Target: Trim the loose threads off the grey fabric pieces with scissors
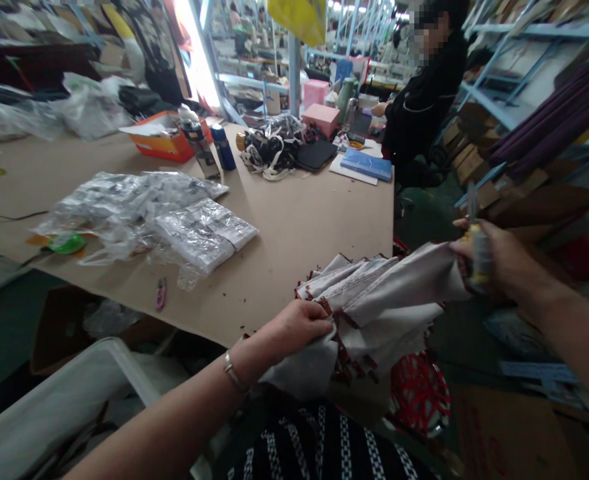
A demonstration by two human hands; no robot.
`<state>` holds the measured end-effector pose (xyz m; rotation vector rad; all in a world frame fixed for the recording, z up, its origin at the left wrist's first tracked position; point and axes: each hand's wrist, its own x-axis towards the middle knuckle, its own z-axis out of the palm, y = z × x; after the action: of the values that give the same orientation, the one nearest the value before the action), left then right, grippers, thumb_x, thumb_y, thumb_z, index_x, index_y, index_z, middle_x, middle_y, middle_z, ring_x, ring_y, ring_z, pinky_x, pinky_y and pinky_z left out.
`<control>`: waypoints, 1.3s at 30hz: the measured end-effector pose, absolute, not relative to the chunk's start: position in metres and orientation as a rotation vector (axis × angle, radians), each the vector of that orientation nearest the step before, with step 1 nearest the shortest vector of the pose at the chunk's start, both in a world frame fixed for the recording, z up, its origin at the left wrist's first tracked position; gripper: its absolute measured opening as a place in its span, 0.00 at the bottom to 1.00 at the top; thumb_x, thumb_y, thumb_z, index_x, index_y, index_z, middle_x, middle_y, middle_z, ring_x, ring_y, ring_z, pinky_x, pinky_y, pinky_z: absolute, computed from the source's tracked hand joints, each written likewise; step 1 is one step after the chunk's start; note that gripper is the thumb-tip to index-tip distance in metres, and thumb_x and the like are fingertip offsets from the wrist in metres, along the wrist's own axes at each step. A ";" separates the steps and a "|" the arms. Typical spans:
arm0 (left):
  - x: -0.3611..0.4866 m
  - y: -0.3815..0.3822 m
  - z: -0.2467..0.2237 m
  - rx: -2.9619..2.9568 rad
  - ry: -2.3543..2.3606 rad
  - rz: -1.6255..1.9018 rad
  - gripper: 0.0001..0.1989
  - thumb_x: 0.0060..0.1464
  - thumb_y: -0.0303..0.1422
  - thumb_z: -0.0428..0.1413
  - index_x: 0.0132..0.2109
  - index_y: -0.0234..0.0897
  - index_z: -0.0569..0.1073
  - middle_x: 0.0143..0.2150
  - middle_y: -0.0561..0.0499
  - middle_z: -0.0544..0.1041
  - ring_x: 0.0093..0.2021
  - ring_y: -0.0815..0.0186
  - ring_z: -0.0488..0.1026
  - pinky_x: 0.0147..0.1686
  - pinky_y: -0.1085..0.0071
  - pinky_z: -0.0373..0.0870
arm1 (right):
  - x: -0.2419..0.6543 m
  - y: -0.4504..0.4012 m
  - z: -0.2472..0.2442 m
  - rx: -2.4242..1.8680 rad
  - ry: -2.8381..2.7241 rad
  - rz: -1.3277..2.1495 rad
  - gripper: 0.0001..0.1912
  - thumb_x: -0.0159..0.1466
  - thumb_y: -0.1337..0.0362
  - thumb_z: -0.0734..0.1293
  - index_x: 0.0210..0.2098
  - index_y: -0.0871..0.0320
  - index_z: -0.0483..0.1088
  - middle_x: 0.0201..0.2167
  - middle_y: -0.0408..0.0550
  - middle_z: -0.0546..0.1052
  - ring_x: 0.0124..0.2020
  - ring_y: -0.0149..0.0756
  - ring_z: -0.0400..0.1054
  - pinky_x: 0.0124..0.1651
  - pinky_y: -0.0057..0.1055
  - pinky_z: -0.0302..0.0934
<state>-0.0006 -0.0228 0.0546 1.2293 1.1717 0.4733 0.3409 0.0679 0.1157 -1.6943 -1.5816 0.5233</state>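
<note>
My left hand (310,321) is closed on a bunch of light grey fabric pieces (379,287) with dark reddish-brown edging. The pieces hang in layers over the table's front corner and my lap. Out to the right, my right hand (497,257) pinches one end of the fabric and draws it out taut. In that same hand are snips (479,253) with a yellow and grey handle, their metal tip pointing up; they are partly blurred. Another pair of pink snips (161,294) lies on the table near its front edge.
On the brown table (294,220) lie plastic-wrapped packets (207,233), an orange box (161,143), bottles (223,147) and a blue folder (367,164). A person in black (424,93) stands beyond the right corner. A red-patterned stool (419,393) and cardboard boxes (509,433) are below right.
</note>
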 end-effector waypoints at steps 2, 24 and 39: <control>0.011 -0.012 0.041 1.100 1.240 0.510 0.08 0.45 0.35 0.55 0.24 0.35 0.68 0.17 0.58 0.61 0.18 0.74 0.54 0.19 0.74 0.48 | 0.337 0.070 0.114 -1.753 -1.621 0.398 0.30 0.52 0.53 0.72 0.51 0.54 0.64 0.34 0.48 0.69 0.32 0.38 0.63 0.34 0.35 0.58; 0.024 -0.020 0.023 0.820 1.161 0.674 0.07 0.45 0.34 0.57 0.28 0.32 0.72 0.21 0.53 0.70 0.20 0.73 0.62 0.21 0.74 0.56 | 0.223 -0.056 0.008 -1.253 -1.626 1.900 0.27 0.58 0.45 0.64 0.48 0.58 0.62 0.28 0.43 0.67 0.25 0.30 0.60 0.27 0.27 0.57; 0.020 -0.024 0.024 0.796 1.177 0.678 0.08 0.45 0.33 0.56 0.28 0.31 0.72 0.23 0.51 0.71 0.21 0.73 0.62 0.21 0.74 0.55 | 0.210 -0.058 0.003 -1.299 -1.572 1.774 0.25 0.57 0.47 0.65 0.43 0.62 0.65 0.27 0.44 0.68 0.26 0.32 0.61 0.29 0.29 0.57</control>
<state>0.0201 -0.0235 0.0242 0.7964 1.1769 0.6778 0.2103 -0.0583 0.0031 -1.2994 -1.5717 1.7743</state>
